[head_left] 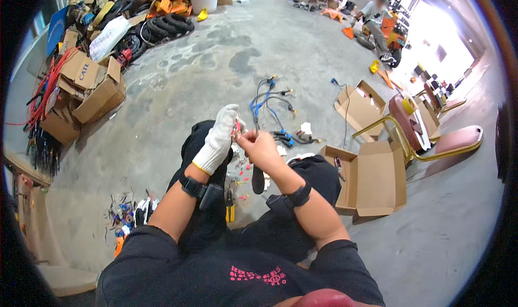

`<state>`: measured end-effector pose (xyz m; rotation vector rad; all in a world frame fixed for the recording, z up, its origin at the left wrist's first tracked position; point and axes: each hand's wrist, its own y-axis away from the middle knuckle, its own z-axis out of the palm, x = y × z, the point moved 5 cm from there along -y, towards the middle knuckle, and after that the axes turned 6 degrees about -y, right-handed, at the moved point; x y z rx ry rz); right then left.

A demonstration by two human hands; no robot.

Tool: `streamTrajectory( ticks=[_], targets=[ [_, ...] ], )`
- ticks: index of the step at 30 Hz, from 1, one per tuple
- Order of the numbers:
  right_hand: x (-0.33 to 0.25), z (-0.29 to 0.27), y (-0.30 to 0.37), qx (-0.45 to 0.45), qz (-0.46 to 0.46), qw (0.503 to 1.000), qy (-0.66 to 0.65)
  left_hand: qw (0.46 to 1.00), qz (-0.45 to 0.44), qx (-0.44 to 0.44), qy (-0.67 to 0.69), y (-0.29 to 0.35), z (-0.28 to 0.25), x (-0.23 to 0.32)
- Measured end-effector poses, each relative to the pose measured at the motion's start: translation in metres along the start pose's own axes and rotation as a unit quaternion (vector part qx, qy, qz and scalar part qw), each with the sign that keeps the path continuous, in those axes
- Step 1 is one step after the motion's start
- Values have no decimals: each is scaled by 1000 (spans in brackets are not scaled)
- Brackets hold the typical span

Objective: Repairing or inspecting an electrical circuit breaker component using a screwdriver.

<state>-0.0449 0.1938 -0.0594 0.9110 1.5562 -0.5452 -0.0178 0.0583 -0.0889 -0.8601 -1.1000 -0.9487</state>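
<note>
My left hand [217,138], in a white knit glove, is closed on a small red piece [237,126] held up between my knees. Bare and close beside it, my right hand [259,147] is closed around a long tool. This tool's dark rounded handle [258,181] hangs below the fist, and a thin dark shaft rises above it; its exact kind is unclear. The two hands' fingertips nearly meet at the red piece. On the floor beneath lie yellow-handled pliers [230,210] and red and white scraps [244,173].
Ahead lies a blue and black cable harness [268,103]. An open cardboard box [372,180] and a chair [456,140] stand at right. At left are a carton [102,94], red cables [46,91] and a tyre pile [167,27]. Another person [372,15] sits far right.
</note>
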Motion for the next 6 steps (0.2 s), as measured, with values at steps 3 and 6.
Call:
streamTrajectory(
  ticks=[3, 6],
  targets=[
    [3, 0, -4, -30, 12, 999, 24, 1000, -24, -5, -18, -4, 1, -5],
    [7, -1, -11, -45, 3, 997, 70, 997, -53, -24, -43, -6, 3, 1]
  ],
)
